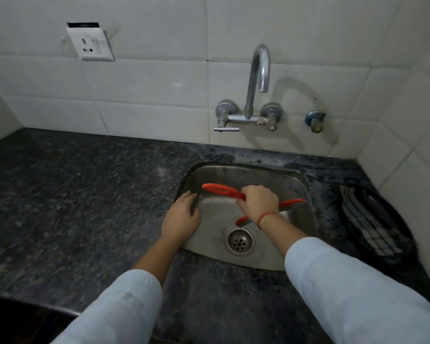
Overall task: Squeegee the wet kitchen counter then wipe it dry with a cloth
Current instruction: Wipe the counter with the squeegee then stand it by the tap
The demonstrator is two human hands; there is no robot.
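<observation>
My right hand [258, 203] is closed around a red squeegee [221, 189], holding it over the steel sink [301, 192]; its red blade sticks out left and right of my fist, and the handle end points down toward the drain. My left hand [181, 217] rests flat with fingers spread on the sink's left rim, holding nothing. The dark speckled granite counter [85, 194] spreads to the left and in front, with wet patches behind the sink. A black and white checked cloth [372, 219] lies folded on the counter to the right of the sink.
A wall-mounted chrome tap [257, 80] with two valves hangs above the sink, and a separate small valve [314, 121] sits to its right. A socket plate [92, 44] is on the tiled wall at the upper left. The drain [240, 240] lies near the sink's front.
</observation>
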